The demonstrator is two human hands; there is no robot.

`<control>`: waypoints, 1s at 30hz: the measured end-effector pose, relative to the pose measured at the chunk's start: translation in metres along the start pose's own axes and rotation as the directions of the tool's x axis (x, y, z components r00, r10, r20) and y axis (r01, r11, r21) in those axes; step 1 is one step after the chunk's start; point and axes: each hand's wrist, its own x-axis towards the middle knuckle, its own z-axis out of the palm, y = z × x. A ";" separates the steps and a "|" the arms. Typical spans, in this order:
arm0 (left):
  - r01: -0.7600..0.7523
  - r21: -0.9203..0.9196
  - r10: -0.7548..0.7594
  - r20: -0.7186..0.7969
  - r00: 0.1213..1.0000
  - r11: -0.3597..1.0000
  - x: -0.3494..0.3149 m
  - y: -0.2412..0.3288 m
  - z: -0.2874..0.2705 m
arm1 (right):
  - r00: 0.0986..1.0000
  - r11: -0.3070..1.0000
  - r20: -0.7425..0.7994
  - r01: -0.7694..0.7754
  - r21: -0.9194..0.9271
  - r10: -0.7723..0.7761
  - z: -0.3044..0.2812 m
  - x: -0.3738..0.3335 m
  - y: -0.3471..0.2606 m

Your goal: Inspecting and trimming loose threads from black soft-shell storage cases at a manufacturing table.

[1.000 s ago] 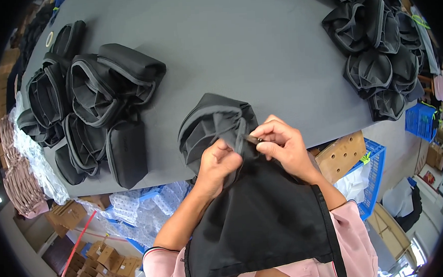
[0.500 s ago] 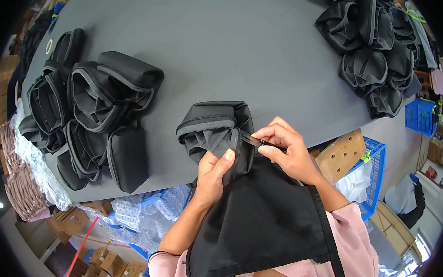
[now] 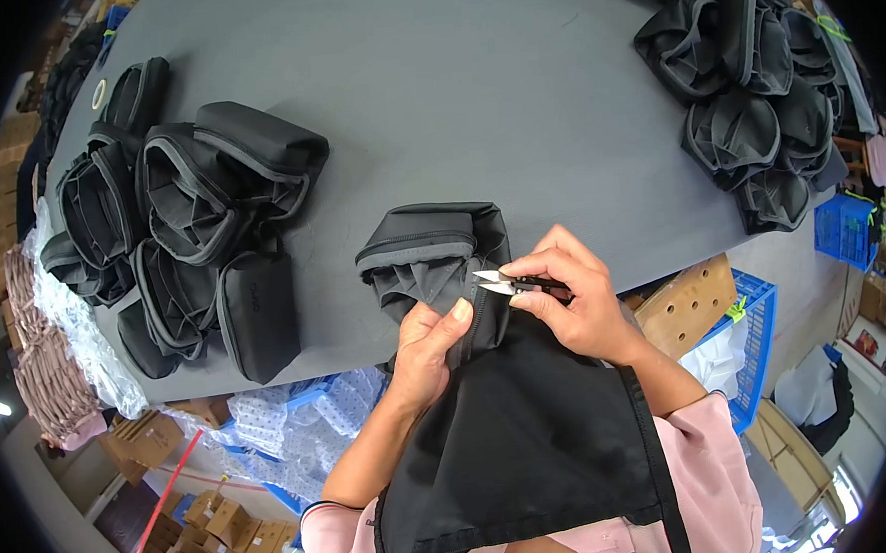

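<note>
An unzipped black zippered pouch [image 3: 435, 225] with grey inner edging lies at the near edge of the table. My left hand [image 3: 432, 347] grips its near side, thumb on top beside the zipper; the other fingers are hidden beneath the fabric. In my right hand [image 3: 569, 295] is a pair of black-handled thread snips [image 3: 524, 284], pinched between thumb and fingers. Their two bright blades are parted and point left, just over the zipper tape at the pouch's right side.
Black pouches [image 3: 183, 195] are heaped at the left, and another heap of pouches [image 3: 741, 126] sits far right. A tape ring [image 3: 100, 92] lies far left. Below the table edge stand a blue crate [image 3: 757, 350], a perforated wooden board [image 3: 687, 306] and clear plastic wrapping [image 3: 305, 424].
The snips have turned and their blades now show apart and bright, slightly lower. My left hand keeps its hold on the pouch.
</note>
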 end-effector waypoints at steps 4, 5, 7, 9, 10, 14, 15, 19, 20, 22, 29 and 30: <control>0.022 -0.002 -0.022 -0.027 0.999 1.000 0.000 -0.001 -0.003 | 0.994 0.979 -0.015 0.103 -0.176 -0.107 -0.001 0.001 -0.003; 0.027 0.005 -0.027 -0.029 0.999 1.000 0.000 -0.003 -0.005 | 0.994 0.979 -0.014 0.103 -0.176 -0.107 -0.001 0.001 -0.003; 0.024 0.007 -0.023 -0.042 0.999 1.000 0.001 -0.005 -0.007 | 0.984 0.955 -0.014 0.170 -0.243 -0.179 0.000 0.001 -0.002; 0.018 0.009 -0.018 -0.054 0.998 1.000 0.001 -0.007 -0.008 | 0.991 0.965 0.010 0.135 -0.225 -0.136 -0.005 0.004 -0.006; 0.020 0.006 -0.020 -0.060 0.998 1.000 0.001 -0.007 -0.008 | 0.995 0.973 0.036 0.100 -0.207 -0.095 -0.006 0.005 -0.006; 0.008 -0.026 -0.011 -0.100 0.995 1.000 0.001 0.005 0.011 | 0.999 0.999 -0.011 0.032 0.000 -0.032 -0.005 0.001 -0.008; 0.008 -0.027 -0.010 -0.101 0.995 1.000 0.002 0.002 0.006 | 0.999 1.000 -0.046 0.006 0.000 -0.006 -0.002 0.003 -0.011; 0.004 -0.003 -0.004 0.021 1.000 1.000 0.003 0.000 -0.005 | 1.000 0.996 -0.008 0.018 -0.085 -0.018 0.002 0.012 -0.012; -0.003 -0.017 0.003 0.005 1.000 1.000 0.002 0.002 -0.003 | 1.000 0.996 -0.006 0.018 -0.085 -0.018 0.001 0.014 -0.014; -0.060 -0.095 0.056 -0.051 0.997 0.994 0.004 0.012 0.008 | 0.999 0.982 0.030 0.040 -0.185 -0.035 -0.004 0.018 -0.021; -0.304 -0.371 0.194 -0.305 0.933 0.877 0.084 0.046 0.009 | 0.981 0.990 -0.156 -0.127 -0.067 0.116 0.032 0.027 0.013; -0.313 -0.373 0.190 -0.330 0.925 0.874 0.094 0.049 0.003 | 0.971 0.984 -0.198 -0.152 -0.091 0.132 0.038 0.034 0.024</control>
